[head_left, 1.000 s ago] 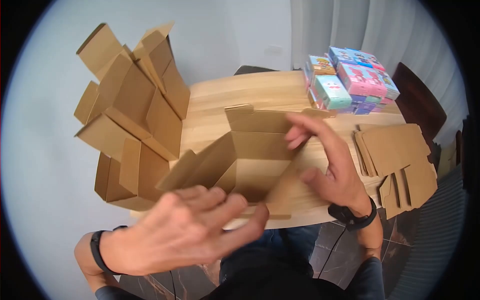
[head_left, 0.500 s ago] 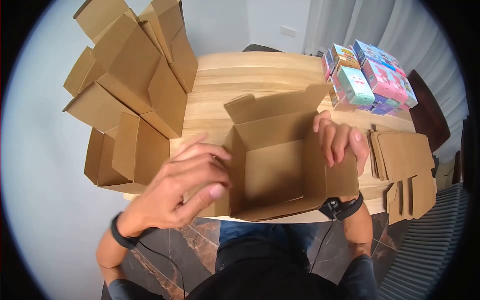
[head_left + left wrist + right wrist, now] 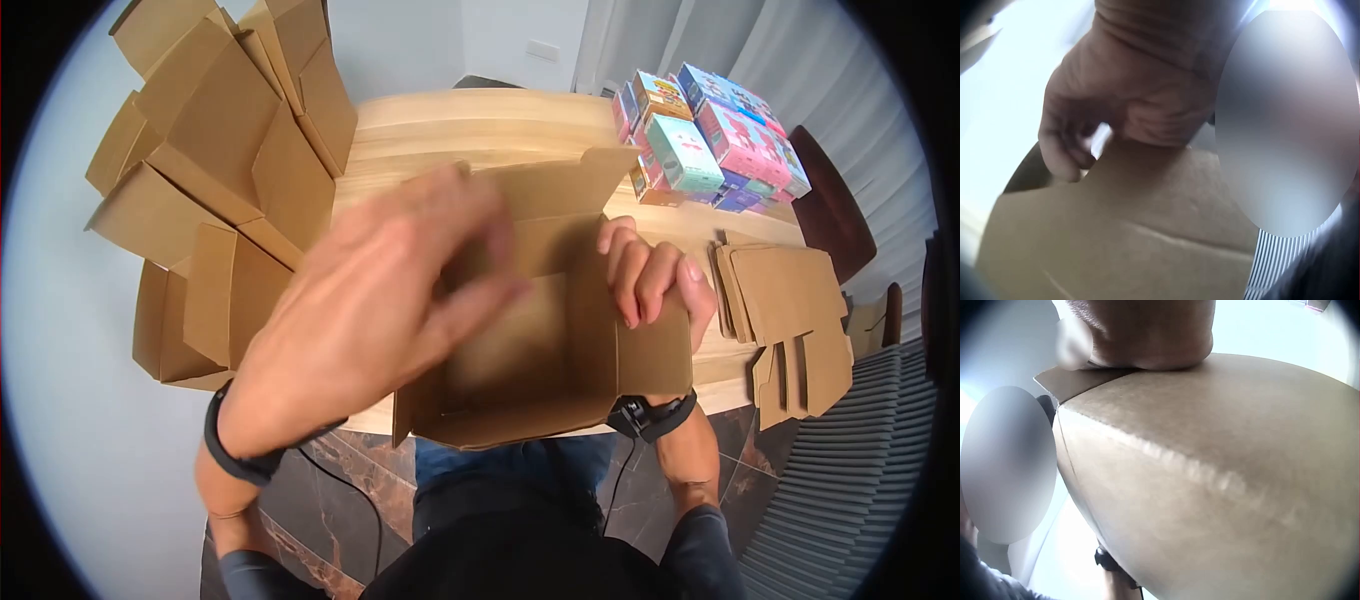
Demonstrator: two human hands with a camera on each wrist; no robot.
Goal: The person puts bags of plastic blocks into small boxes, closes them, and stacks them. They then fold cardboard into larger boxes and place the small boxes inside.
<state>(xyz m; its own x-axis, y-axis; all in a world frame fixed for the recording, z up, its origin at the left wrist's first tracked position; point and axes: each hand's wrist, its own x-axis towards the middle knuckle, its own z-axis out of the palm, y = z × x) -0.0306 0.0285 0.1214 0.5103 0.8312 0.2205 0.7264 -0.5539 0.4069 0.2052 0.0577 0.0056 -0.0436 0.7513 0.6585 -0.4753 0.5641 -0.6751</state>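
Observation:
An open cardboard box (image 3: 590, 335) stands at the table's front edge, its far flap (image 3: 555, 190) raised. My right hand (image 3: 655, 275) grips the right wall, fingers curled over its top edge by the folded-out side flap (image 3: 655, 355). In the right wrist view that hand (image 3: 1147, 334) lies against the box's outer side (image 3: 1210, 444). Blurred by motion, my left hand (image 3: 365, 290) crosses over the box's left part, fingers loosely bent with nothing visible between them. The left wrist view has this hand (image 3: 1129, 87) right above the cardboard wall (image 3: 1116, 237).
Several opened cardboard boxes (image 3: 215, 150) are stacked at the left. Small colourful printed boxes (image 3: 690, 150) form a pile at the back right. Flattened cardboard pieces (image 3: 785, 290) lie at the table's right edge, with a dark chair (image 3: 830, 200) behind.
The box was turned and pulled upright, and my right hand took hold of its right wall. My left hand swung from the left wall up and rightward over the opening.

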